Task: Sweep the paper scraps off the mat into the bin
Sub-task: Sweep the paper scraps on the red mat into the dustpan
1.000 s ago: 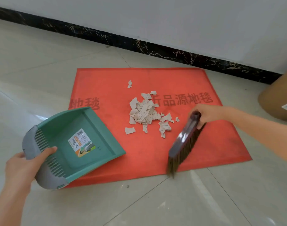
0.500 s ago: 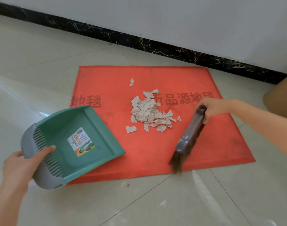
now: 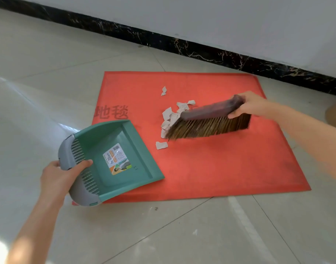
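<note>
Right hand [image 3: 248, 105] fingers closed around brush [image 3: 207, 121], bristles against paper scraps [image 3: 171, 119] on red mat [image 3: 220, 168]. Left hand [image 3: 58, 178] grips green dustpan [image 3: 113, 159] rear edge.

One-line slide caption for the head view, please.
Right hand drags brush over paper scraps on red mat; left hand holds green dustpan.

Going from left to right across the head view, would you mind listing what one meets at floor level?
Left hand → green dustpan → single loose scrap → brush bristles → right hand. The pile of scraps overlaps the brush, and the red mat runs under most of these, so I left both out of the order.
</note>
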Demonstrator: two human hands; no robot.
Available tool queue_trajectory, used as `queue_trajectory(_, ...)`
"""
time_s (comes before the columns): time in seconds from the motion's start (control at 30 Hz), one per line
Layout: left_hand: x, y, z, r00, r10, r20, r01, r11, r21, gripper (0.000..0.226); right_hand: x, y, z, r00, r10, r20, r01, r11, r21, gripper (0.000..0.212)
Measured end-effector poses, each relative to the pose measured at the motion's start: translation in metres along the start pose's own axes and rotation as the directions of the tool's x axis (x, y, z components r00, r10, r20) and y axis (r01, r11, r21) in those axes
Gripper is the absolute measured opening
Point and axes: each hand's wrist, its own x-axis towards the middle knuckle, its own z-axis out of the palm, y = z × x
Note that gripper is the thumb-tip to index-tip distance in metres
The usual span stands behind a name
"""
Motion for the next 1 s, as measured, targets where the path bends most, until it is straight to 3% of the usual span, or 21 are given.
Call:
queue_trajectory(0.1, 0.0, 0.0, 0.004, 1.0, 0.016, 0.005, -0.016, 0.999, 0.027, 0.072, -0.001, -0.006, -0.024, 0.983, 0.037, -0.182, 0.009, 0.97, 0.245, 0.036)
queue_trajectory(0.17, -0.001, 0.001, 0.009, 1.0, 0.03, 0.01, -0.03, 0.999, 0.04, 0.071, -0.004, -0.007, -0.032, 0.923, 0.06, -0.38, 0.083, 0.933, 0.35, 0.047)
queue_trajectory(0.27, -0.001, 0.001, 0.015, 0.999, 0.051, -0.008, -0.05, 0.997, 0.061, 0.068, -0.003, -0.001, -0.023, 0.691, -0.065, -0.72, 0.161, 0.985, 0.065, 0.044)
queue_trajectory(0.3, -0.001, 0.001, 0.017, 0.999, 0.052, -0.012, -0.051, 0.997, 0.062, 0.066, -0.003, 0.003, -0.013, 0.623, -0.09, -0.777, 0.104, 0.994, -0.032, 0.041)
queue_trajectory(0.37, 0.001, 0.0, 0.02, 0.998, 0.058, -0.02, -0.057, 0.996, 0.069, 0.061, 0.001, 0.018, 0.009, 0.577, -0.04, -0.816, -0.064, 0.994, -0.094, 0.046)
queue_trajectory(0.47, 0.004, -0.001, 0.026, 0.997, 0.07, -0.017, -0.069, 0.995, 0.073, 0.065, 0.005, 0.037, 0.044, 0.663, 0.076, -0.745, -0.278, 0.949, -0.151, 0.049)
queue_trajectory(0.53, 0.002, 0.0, 0.031, 0.996, 0.084, -0.014, -0.083, 0.994, 0.066, 0.064, 0.005, 0.039, 0.07, 0.705, 0.092, -0.703, -0.304, 0.935, -0.183, 0.045)
queue_trajectory(0.7, 0.0, 0.001, 0.036, 0.994, 0.106, -0.013, -0.105, 0.993, 0.058, 0.062, 0.014, 0.008, 0.128, 0.769, -0.004, -0.639, -0.141, 0.974, -0.175, 0.032)
queue_trajectory(1.0, 0.004, -0.001, 0.034, 0.994, 0.11, -0.01, -0.109, 0.992, 0.07, 0.06, 0.024, -0.026, 0.143, 0.835, -0.092, -0.542, 0.055, 0.995, -0.083, 0.032)
